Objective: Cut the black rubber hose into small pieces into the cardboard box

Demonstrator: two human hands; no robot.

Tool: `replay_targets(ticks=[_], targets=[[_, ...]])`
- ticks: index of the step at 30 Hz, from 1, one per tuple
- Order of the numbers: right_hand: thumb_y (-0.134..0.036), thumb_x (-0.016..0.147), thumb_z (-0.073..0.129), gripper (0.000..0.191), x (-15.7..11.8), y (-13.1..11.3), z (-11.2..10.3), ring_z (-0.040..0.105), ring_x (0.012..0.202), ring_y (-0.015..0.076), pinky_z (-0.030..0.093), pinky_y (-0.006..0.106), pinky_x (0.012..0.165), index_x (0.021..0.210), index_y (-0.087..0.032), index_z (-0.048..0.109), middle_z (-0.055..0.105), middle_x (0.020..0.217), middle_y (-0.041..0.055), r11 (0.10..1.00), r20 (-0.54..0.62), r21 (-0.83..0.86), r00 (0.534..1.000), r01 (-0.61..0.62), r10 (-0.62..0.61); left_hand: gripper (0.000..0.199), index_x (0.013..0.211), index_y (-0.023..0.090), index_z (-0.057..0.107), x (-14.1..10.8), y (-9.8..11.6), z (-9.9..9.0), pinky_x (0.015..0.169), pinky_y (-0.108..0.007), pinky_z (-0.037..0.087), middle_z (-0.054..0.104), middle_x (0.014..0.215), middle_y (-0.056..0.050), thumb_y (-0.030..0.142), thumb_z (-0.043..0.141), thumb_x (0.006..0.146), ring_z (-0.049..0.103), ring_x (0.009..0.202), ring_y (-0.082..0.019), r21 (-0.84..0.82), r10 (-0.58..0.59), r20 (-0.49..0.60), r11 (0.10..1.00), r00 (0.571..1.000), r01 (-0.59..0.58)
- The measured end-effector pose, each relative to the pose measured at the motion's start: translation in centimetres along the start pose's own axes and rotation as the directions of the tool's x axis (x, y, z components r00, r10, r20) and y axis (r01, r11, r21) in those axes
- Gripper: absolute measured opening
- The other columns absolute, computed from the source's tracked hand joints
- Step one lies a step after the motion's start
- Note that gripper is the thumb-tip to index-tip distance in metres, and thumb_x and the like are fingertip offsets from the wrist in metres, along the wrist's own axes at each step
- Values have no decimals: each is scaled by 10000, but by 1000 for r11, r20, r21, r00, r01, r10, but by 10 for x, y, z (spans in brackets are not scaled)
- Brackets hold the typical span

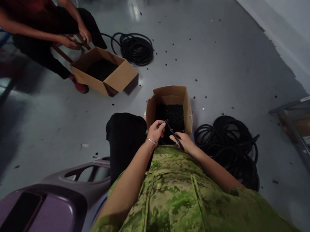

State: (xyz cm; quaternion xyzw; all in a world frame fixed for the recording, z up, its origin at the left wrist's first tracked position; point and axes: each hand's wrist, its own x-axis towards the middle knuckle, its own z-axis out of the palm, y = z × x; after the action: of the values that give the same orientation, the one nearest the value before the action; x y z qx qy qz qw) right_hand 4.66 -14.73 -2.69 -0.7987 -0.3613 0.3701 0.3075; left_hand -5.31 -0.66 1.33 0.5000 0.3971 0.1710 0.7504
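Observation:
Over the near edge of an open cardboard box (187, 107) my left hand (157, 131) is closed in a pinch, with a bracelet at its wrist. What it pinches is too small and dark to make out. My right hand (184, 140) is wrapped round a dark, slim cutting tool (174, 133), whose tip points up beside my left fingertips. Many small black pieces (173, 114) lie inside the box below both hands.
Coiled black tubing (227, 136) lies right of the box. Ahead left, a seated person works over another box (120, 76), beside a second coil (136, 48). A purple stool (56, 214) holds a phone (16, 224). A metal frame (298, 134) stands right.

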Motion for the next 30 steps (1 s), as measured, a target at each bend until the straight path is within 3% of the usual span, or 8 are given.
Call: replay_targets(ticks=[9, 18, 25, 30], targets=[[-566, 882, 473, 428, 4, 4, 1, 603, 712, 156, 391, 214, 585, 865, -189, 675, 671, 776, 26, 1000, 18, 11, 999, 29, -29, 306, 823, 152, 595, -1, 0, 2, 364, -165, 286, 450, 483, 79, 391, 736, 693, 358, 379, -40, 7, -13, -22, 1000, 1000, 13], [-548, 878, 503, 396, 0, -16, -6, 600, 756, 162, 370, 217, 618, 909, -197, 684, 682, 831, 32, 999, -11, -38, 1000, 29, -29, 269, 790, 162, 593, 1, -3, 3, 367, -163, 282, 451, 481, 77, 379, 718, 693, 357, 384, -45, 78, 7, -40, 997, 999, -4], [-584, 904, 463, 500, -10, -26, -5, 624, 677, 187, 285, 250, 550, 712, -196, 714, 710, 722, 88, 947, -71, -319, 997, -26, 3, 222, 726, 162, 566, 4, -2, 3, 353, -166, 289, 453, 472, 71, 344, 693, 711, 360, 373, -49, 126, -45, -69, 991, 997, 54], [-581, 901, 476, 506, -14, -24, -1, 629, 654, 186, 263, 260, 540, 712, -185, 728, 720, 704, 104, 920, -97, -391, 994, 0, -41, 255, 716, 161, 554, 6, -4, 3, 349, -158, 277, 448, 462, 75, 354, 719, 702, 346, 360, -40, 88, -81, -74, 992, 994, 88]])
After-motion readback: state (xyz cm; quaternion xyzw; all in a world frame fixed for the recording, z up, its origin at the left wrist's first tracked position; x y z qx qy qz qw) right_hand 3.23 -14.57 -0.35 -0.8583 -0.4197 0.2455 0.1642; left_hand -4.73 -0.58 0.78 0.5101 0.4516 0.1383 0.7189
